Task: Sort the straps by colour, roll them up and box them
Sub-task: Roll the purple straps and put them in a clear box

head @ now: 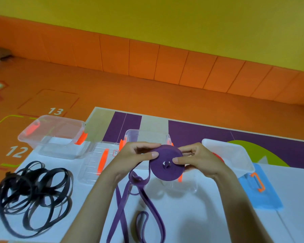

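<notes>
pinching purple strap roll (167,163), left hand (130,155), right hand (198,158); red thing (218,157) in right box (239,153)

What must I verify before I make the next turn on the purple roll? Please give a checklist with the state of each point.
1. Left hand and right hand both pinch the purple roll: ok.
2. Roll layers lie flat and even: ok.
3. Loose purple tail free of tangles: not ok, a twisted loop sits just below the roll.
4. Black straps lie apart from the purple tail: ok.
5. Clear box open for the roll: ok.
6. Contents of the white box at right: cannot tell, only something red shows.
</notes>
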